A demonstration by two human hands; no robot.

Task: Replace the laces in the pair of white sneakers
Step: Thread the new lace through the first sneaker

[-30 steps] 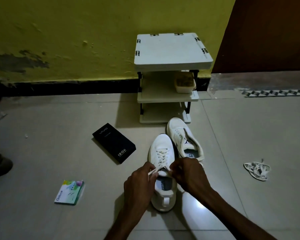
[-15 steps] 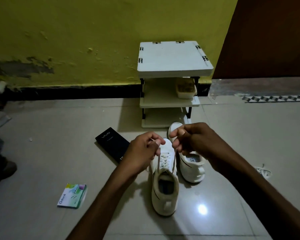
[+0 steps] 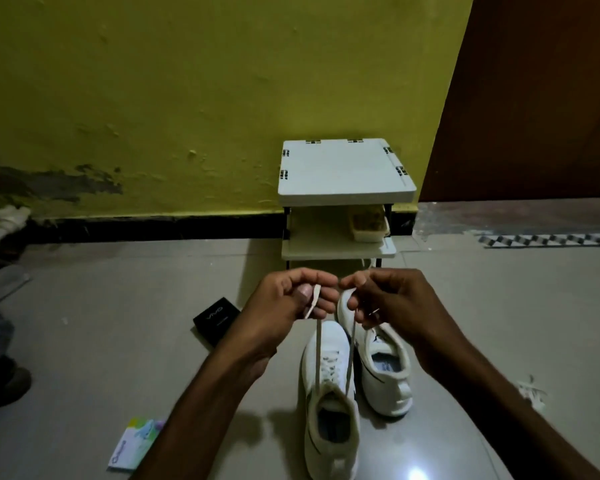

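Note:
Two white sneakers stand side by side on the tiled floor. The left sneaker (image 3: 329, 403) is laced with a white lace (image 3: 317, 355); both lace ends run taut from its top eyelets up to my hands. My left hand (image 3: 284, 306) pinches the left lace end, my right hand (image 3: 385, 299) pinches the right end, and both are raised above the shoes with fingertips nearly touching. The right sneaker (image 3: 385, 368) sits just beyond, partly hidden by my right hand, with no lace visible in it. A bundle of loose white laces (image 3: 530, 393) lies on the floor at the right.
A small white tiered rack (image 3: 343, 174) stands against the yellow wall, with a container (image 3: 368, 223) on its middle shelf. A black phone box (image 3: 215, 318) lies left of the shoes, a small colourful pack (image 3: 132, 441) at lower left. A foot shows at the far left edge.
Both hands have risen from the shoe's tongue, drawing the two lace ends up and taut. The camera has tilted upward.

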